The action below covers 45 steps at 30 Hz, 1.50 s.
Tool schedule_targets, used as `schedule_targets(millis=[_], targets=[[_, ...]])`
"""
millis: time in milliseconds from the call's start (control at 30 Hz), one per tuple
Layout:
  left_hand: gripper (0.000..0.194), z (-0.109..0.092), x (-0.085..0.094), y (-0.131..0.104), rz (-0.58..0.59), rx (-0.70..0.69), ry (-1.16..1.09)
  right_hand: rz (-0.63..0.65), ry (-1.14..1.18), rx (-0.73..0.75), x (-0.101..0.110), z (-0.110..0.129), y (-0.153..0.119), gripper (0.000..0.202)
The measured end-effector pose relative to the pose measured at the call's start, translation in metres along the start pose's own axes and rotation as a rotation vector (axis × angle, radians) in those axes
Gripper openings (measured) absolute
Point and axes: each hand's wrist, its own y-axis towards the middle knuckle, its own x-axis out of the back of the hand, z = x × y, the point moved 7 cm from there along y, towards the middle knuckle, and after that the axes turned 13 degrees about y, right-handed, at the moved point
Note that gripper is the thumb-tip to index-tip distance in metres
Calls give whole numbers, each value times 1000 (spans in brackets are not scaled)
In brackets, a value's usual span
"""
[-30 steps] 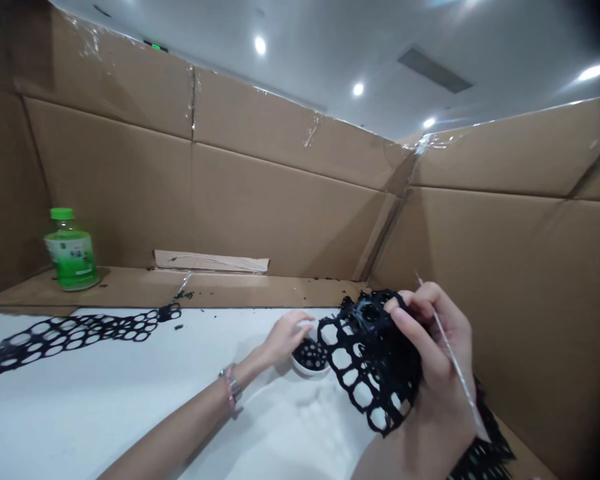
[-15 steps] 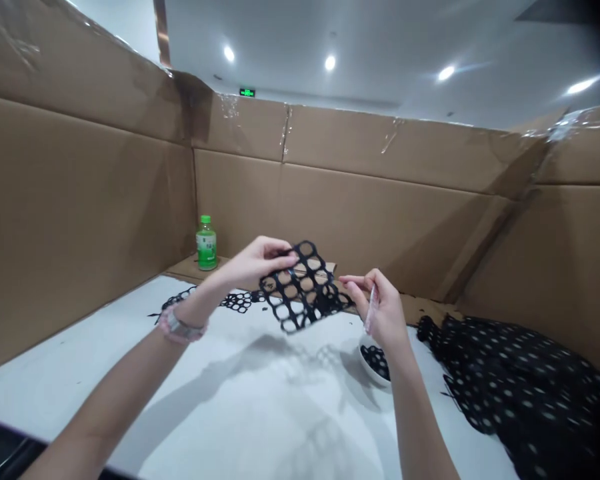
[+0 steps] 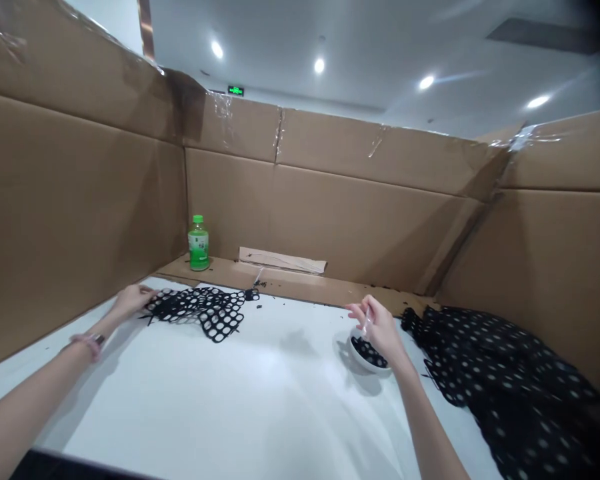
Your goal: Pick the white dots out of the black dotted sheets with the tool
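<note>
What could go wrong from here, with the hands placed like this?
The right hand, holding a thin pale tool, is close to the white bowl: it might tip it and spill the black contents. The left hand is at the edge of the black mesh; a quick pull could tangle it.

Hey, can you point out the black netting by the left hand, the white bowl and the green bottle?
Black netting (image 3: 196,305), head view, on the middle of the mesh.
White bowl (image 3: 363,363), head view, on its near wall.
Green bottle (image 3: 199,249), head view, mid-body.
</note>
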Motion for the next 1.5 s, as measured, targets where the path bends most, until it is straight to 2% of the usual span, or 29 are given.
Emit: schedule_targets(millis=[67,100,133,200,267,333,400,467,600,700,833,967,1067,1167,1233,1333,1433,1500], targets=[[27,10,5,-4,-41,30,177,-66,-76,6,34,-5,-14,40],[28,9,3,-2,-58,18,249,-112,-121,11,57,-8,-21,40],[30,4,-3,1,-64,-14,298,-165,-172,12,82,-10,-27,40],[26,-16,-26,9,-49,-121,352,-297,-311,-14,139,-16,-39,35],[23,-45,-59,11,-1,-249,358,-430,-484,-93,197,-25,-49,26],[25,-81,-98,2,73,-399,333,-488,-635,-212,244,-39,-58,16],[26,-123,-133,-22,149,-586,282,-449,-739,-329,276,-58,-63,29],[25,-164,-159,-55,213,-774,205,-344,-797,-409,291,-78,-67,30],[21,-225,-188,-122,412,-1026,108,-173,-846,-464,298,-99,-77,29],[21,-253,-189,-158,490,-1113,38,-56,-843,-439,291,-99,-79,29],[24,-276,-181,-198,632,-1263,-33,104,-819,-430,275,-96,-74,31],[23,-282,-172,-221,721,-1380,-34,164,-790,-430,263,-96,-67,32],[23,-280,-169,-221,761,-1385,-16,134,-746,-381,260,-89,-62,32],[22,-277,-168,-209,785,-1349,-24,-9,-714,-272,266,-67,-55,32],[20,-276,-167,-196,781,-1290,-52,-150,-700,-166,273,-43,-49,29],[16,-275,-167,-172,725,-1166,-112,-365,-669,22,279,-1,-42,13],[13,-273,-167,-152,669,-1066,-158,-545,-624,208,279,40,-36,31],[13,-272,-167,-144,663,-1022,-170,-642,-581,333,276,68,-33,37]])
